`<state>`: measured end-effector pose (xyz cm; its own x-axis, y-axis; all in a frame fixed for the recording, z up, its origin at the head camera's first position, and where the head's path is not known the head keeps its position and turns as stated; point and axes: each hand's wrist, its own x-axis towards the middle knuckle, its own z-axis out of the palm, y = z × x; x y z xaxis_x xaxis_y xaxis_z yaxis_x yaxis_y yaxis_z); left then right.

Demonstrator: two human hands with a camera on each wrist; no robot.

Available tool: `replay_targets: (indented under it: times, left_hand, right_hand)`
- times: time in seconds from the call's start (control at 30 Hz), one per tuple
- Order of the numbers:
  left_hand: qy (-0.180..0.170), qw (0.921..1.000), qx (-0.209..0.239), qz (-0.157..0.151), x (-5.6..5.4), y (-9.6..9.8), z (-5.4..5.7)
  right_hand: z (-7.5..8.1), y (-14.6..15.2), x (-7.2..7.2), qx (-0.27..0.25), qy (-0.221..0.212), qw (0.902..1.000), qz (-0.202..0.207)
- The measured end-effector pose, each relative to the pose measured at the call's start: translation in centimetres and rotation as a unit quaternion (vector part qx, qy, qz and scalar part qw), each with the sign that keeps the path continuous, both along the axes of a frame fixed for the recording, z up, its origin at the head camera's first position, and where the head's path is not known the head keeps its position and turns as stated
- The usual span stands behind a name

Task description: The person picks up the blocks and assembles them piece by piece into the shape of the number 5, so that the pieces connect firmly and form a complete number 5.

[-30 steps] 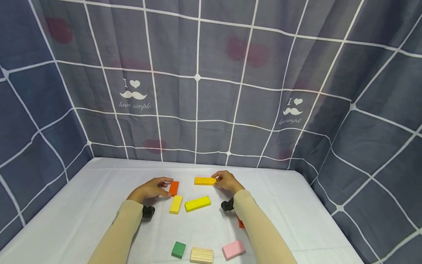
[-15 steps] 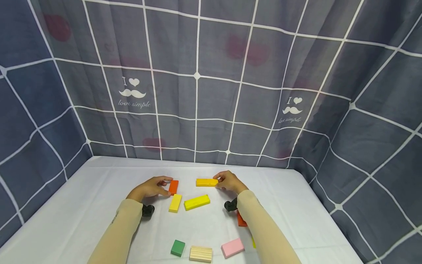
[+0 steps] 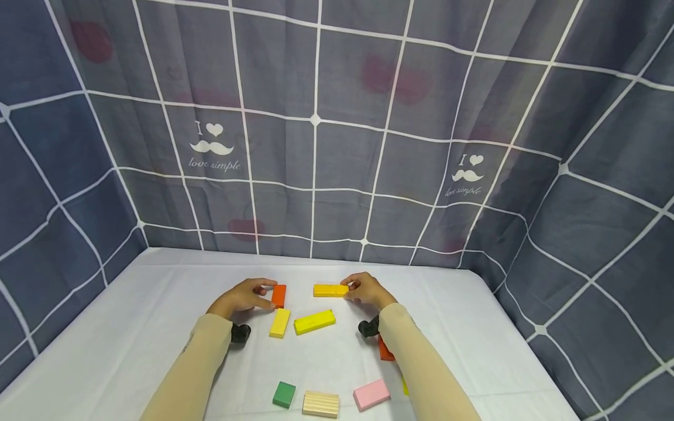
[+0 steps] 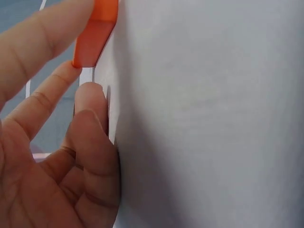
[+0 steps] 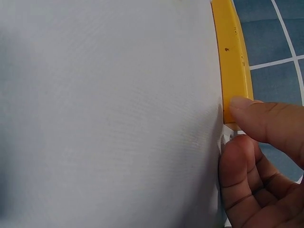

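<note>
2 pinches: left fingers (image 4: 40, 45), orange block (image 3: 279, 296); right fingers (image 5: 273, 122), yellow block (image 3: 329, 290); “love simple” curtain (image 3: 342, 158)

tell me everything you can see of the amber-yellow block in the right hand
The amber-yellow block is a long, slim, straight-edged bar that looks like painted wood, with a few dark specks or nicks visible in the right wrist view. It lies lengthwise, roughly parallel to the table's far edge, apparently resting on the white cloth, beyond the brighter yellow block. The right hand pinches its right end; its left end is free. Its underside is hidden.
</note>
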<state>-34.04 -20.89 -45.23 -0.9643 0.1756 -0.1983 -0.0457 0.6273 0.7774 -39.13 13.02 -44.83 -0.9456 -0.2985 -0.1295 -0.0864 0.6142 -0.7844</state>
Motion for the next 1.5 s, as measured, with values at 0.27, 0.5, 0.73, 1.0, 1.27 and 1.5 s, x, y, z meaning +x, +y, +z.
replay_targets:
  times: [0.27, 0.5, 0.73, 1.0, 1.27, 1.5]
  left_hand:
    - [0.003, 0.9996, -0.024, 0.013, -0.1, 0.9, 0.2]
    - [0.023, 0.9987, -0.044, 0.009, -0.6, 1.5, 0.1]
    - [0.028, 0.9978, -0.06, -0.007, -0.9, 2.7, 0.3]
    - [0.034, 0.997, -0.065, -0.023, -1.1, 3.7, 0.5]
    - [0.037, 0.9973, -0.052, -0.037, -1.1, 4.6, 0.3]
    - [0.025, 0.9979, -0.054, -0.025, -1.3, 5.4, 0.2]
  right_hand:
    - [-0.3, 0.0, -0.2, 0.008, 0.003, 0.9999, -0.013]
    - [-0.3, -0.2, -0.2, 0.004, 0.001, 0.9999, -0.016]
    - [-0.5, 0.0, -0.6, -0.006, 0.001, 0.9999, -0.011]
    - [-0.4, 0.1, -0.7, -0.01, -0.003, 0.9999, -0.009]
    - [-0.7, 0.1, -0.7, -0.029, -0.021, 0.9992, -0.021]
    - [-0.7, -0.1, -0.7, -0.027, -0.022, 0.9991, -0.023]
